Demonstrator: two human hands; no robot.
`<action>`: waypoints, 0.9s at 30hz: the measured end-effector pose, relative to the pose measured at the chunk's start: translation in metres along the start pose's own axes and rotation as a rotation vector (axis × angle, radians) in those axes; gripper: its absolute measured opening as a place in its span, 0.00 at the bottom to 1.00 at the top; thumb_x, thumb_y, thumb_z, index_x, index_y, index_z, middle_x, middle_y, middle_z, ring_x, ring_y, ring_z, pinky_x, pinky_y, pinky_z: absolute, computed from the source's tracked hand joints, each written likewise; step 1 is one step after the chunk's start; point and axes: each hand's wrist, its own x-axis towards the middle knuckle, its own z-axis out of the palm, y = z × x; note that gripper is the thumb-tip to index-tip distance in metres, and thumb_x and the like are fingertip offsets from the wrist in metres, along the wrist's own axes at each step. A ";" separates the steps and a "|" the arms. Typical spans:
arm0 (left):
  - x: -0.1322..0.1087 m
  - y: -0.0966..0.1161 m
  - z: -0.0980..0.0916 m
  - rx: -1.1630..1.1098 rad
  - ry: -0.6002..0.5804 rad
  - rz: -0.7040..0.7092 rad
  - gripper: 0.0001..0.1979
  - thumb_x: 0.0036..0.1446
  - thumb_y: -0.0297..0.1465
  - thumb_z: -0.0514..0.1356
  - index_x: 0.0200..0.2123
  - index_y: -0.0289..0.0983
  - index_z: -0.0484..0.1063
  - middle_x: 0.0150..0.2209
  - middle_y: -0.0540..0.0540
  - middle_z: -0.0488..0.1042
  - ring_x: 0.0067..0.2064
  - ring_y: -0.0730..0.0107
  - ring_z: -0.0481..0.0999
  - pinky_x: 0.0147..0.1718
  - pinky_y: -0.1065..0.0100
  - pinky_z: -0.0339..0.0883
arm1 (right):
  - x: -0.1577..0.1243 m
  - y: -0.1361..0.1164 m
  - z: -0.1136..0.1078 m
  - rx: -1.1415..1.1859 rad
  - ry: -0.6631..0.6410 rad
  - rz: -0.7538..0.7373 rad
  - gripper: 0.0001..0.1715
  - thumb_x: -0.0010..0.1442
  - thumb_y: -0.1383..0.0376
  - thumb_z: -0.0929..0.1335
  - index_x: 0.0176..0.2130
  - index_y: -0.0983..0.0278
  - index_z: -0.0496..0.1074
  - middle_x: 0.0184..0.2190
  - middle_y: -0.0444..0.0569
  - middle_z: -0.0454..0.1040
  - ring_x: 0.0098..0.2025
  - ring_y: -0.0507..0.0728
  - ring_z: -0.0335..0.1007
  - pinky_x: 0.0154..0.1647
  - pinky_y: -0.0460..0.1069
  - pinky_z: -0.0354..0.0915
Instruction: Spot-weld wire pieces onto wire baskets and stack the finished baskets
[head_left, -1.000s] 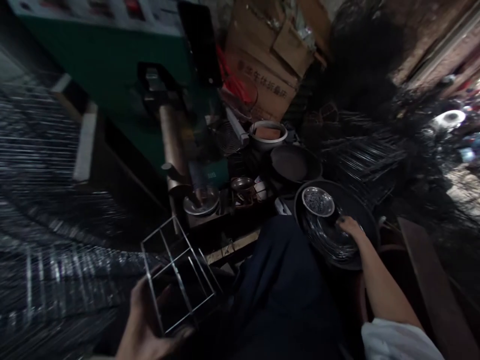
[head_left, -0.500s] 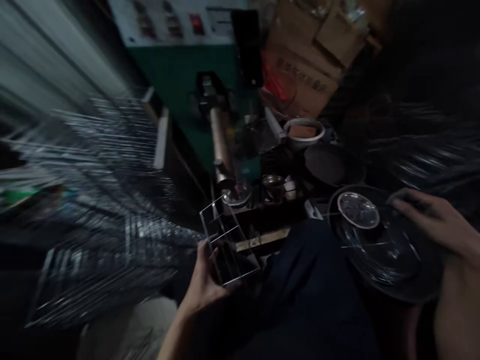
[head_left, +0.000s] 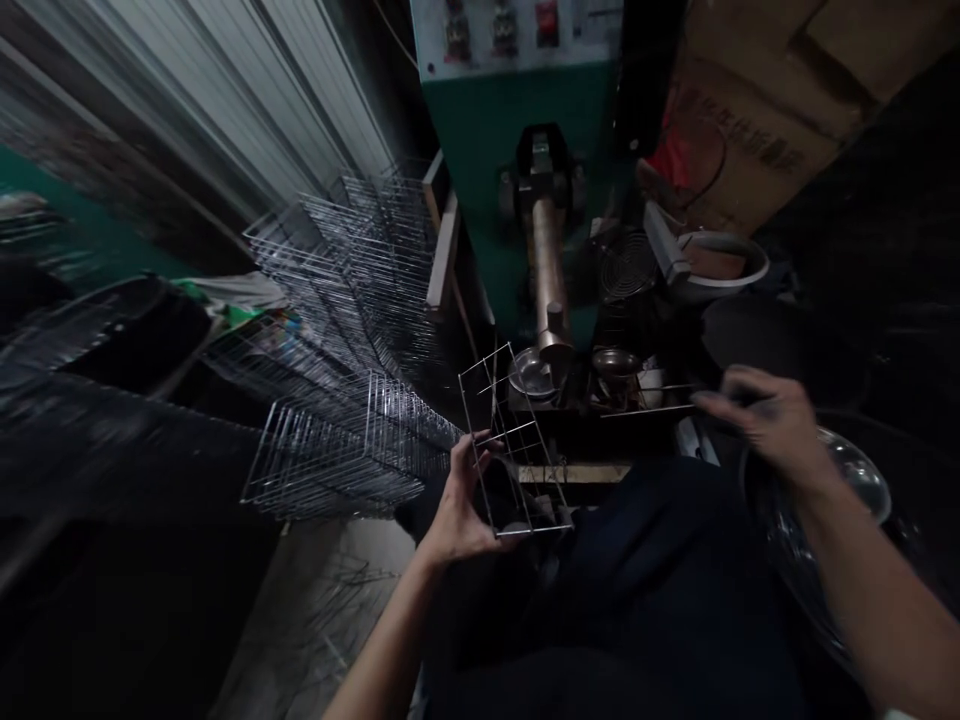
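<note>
My left hand (head_left: 461, 505) is closed around the lower left side of a small open wire frame (head_left: 537, 424), held tilted above my lap. The frame is made of thin, shiny rods. My right hand (head_left: 776, 425) pinches thin metal wire rods (head_left: 645, 411) that stick out to the left from its fingertips, apart from the frame. Just beyond the frame, a copper-coloured arm (head_left: 549, 270) juts down from a green machine (head_left: 472, 140). Under its tip is a round metal dish (head_left: 531, 374).
Stacked wire racks (head_left: 352, 440) crowd the left side. A small metal bowl (head_left: 615, 362) sits behind the rods. At right are a pale basin (head_left: 724, 265) holding a brownish block, a shiny round dish (head_left: 859, 475) and a cardboard box (head_left: 787, 120). Loose wires lie on the floor (head_left: 315, 620).
The view has swung left. My right hand has come away from the round dish at right, bringing the wire rods toward the frame. My left hand still grips the frame.
</note>
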 end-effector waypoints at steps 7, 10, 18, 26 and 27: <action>0.005 -0.006 0.001 -0.035 -0.011 -0.026 0.59 0.38 0.42 0.78 0.68 0.51 0.49 0.66 0.38 0.56 0.64 0.44 0.67 0.67 0.34 0.59 | 0.010 0.043 0.081 0.266 -0.162 0.088 0.36 0.55 0.41 0.77 0.21 0.62 0.60 0.24 0.40 0.55 0.28 0.52 0.52 0.31 0.49 0.49; 0.007 -0.010 -0.001 -0.023 -0.004 -0.020 0.59 0.38 0.42 0.78 0.68 0.49 0.49 0.65 0.38 0.55 0.64 0.44 0.66 0.66 0.34 0.60 | 0.015 0.042 0.082 0.284 -0.181 0.079 0.33 0.56 0.45 0.77 0.21 0.62 0.61 0.23 0.41 0.55 0.28 0.53 0.51 0.31 0.50 0.49; 0.018 -0.026 -0.002 0.008 -0.030 0.012 0.59 0.39 0.41 0.78 0.69 0.50 0.48 0.67 0.38 0.52 0.65 0.43 0.66 0.66 0.35 0.61 | 0.025 0.041 0.084 0.357 -0.193 0.067 0.30 0.58 0.52 0.77 0.21 0.62 0.61 0.23 0.40 0.54 0.29 0.53 0.51 0.33 0.50 0.49; 0.040 -0.041 0.005 0.111 -0.041 0.078 0.60 0.38 0.35 0.78 0.70 0.48 0.47 0.66 0.37 0.55 0.65 0.40 0.66 0.65 0.36 0.65 | 0.046 0.047 0.111 0.253 -0.186 0.007 0.33 0.53 0.45 0.76 0.20 0.62 0.60 0.23 0.43 0.58 0.29 0.54 0.55 0.32 0.50 0.53; 0.042 -0.044 0.006 0.109 -0.034 0.080 0.60 0.38 0.35 0.78 0.70 0.48 0.47 0.66 0.37 0.55 0.65 0.40 0.67 0.65 0.37 0.65 | 0.049 0.050 0.113 0.239 -0.187 0.003 0.34 0.53 0.44 0.76 0.19 0.62 0.60 0.23 0.43 0.58 0.29 0.54 0.55 0.32 0.50 0.52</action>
